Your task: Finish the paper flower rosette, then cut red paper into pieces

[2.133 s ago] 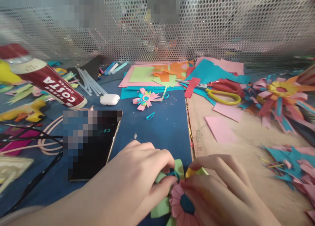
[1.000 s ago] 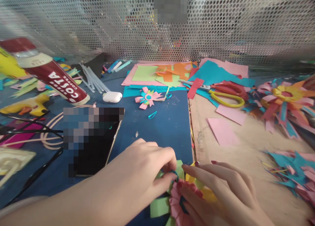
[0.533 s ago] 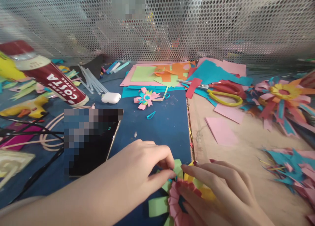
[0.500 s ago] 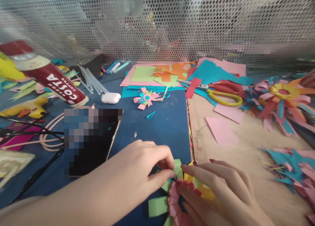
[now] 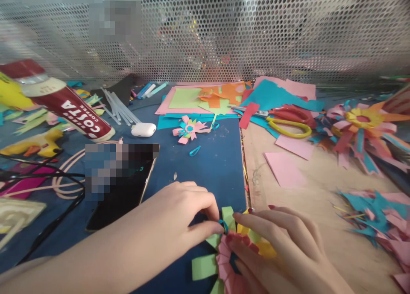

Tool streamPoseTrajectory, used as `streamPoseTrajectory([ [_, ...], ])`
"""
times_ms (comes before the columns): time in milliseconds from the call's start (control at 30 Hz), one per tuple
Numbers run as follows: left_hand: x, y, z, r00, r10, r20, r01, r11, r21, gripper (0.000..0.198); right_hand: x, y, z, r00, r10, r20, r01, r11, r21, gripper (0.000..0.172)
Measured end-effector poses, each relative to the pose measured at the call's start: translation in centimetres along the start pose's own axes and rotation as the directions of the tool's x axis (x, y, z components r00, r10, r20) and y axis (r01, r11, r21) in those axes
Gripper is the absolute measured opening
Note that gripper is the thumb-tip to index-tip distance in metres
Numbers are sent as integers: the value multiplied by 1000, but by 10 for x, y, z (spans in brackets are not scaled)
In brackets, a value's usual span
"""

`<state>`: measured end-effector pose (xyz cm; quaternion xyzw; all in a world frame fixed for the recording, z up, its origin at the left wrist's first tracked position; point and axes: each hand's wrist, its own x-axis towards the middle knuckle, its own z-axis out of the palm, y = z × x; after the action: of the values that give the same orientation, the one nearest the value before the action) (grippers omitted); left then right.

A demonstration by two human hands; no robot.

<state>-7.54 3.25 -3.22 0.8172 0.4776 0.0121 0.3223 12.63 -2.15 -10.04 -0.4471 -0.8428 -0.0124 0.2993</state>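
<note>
At the bottom centre lies a paper flower [image 5: 224, 260] with a pink pleated ring and green and yellow paper loops round it. My left hand [image 5: 188, 213] pinches a small blue paper loop [image 5: 225, 226] between thumb and forefinger, at the ring's upper left edge. Across the flower's right side lies my right hand [image 5: 282, 247], its thumb on the pink ring and its forefinger by a green loop, gripping the flower. That hand hides much of the flower's right part. Another blue paper loop [image 5: 194, 150] rests farther up on the blue board [image 5: 211, 170].
A small paper flower [image 5: 190, 128] and coloured sheets [image 5: 185, 98] lie at the back. Scissors [image 5: 290, 127] with yellow and red handles are right of them. At left are a phone [image 5: 128, 196], a Costa bottle [image 5: 73, 108], a yellow glue gun [image 5: 35, 142] and cables.
The blue loop in my left hand shows more clearly now at the flower's edge. Both hands stay almost in place, while the whole view has shifted slightly.
</note>
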Motion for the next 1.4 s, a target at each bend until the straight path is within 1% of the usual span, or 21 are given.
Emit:
streamPoseTrajectory([
  [133,4,1,1,999,22,36,-22,1000,5,14,-4,2,3,1000,6,22,-6,1000,10,35],
  [267,5,-2,2,999,15,46,-16,1000,11,16,-7,5,4,997,-55,49,55,998,15,33],
  [467,6,-4,5,999,19,27,-19,1000,20,18,-5,6,2,992,-95,81,95,995,15,32],
  [600,8,-5,0,1000,11,-13,-11,1000,7,29,-7,6,2,996,-81,43,80,997,17,31],
  [700,11,-9,-10,995,-39,-93,40,999,14,38,-7,6,-1,994,-98,37,97,995,38,29],
  [767,15,-15,-16,979,-63,-196,75,995,58,40,-6,5,-4,989,-138,51,136,989,54,25],
  [800,18,-19,-19,963,-61,-263,88,992,93,40,-6,5,-6,987,-156,50,153,987,57,23],
  [867,23,-29,-24,914,-41,-404,122,976,178,35,-4,4,-7,985,-169,26,167,984,53,18],
  [933,30,-40,-27,864,-23,-502,168,955,245,26,-1,1,-8,984,-178,-15,179,983,43,16],
  [967,33,-46,-28,851,-15,-524,179,948,264,22,1,0,-8,981,-188,-41,190,981,41,16],
  [1033,39,-55,-29,847,1,-531,174,944,279,18,5,-4,-8,971,-217,-100,222,974,45,15],
  [1133,46,-64,-28,868,18,-496,135,953,271,17,8,-9,-7,959,-221,-180,235,970,61,11],
  [1200,47,-65,-27,877,9,-481,132,957,258,19,9,-11,-6,956,-202,-213,223,971,82,12],
  [1300,46,-62,-24,881,-3,-474,140,957,255,18,9,-14,-7,952,-203,-229,237,962,134,11],
  [1400,45,-59,-22,883,-1,-469,134,959,251,13,11,-18,-14,957,-207,-205,238,962,138,11],
])
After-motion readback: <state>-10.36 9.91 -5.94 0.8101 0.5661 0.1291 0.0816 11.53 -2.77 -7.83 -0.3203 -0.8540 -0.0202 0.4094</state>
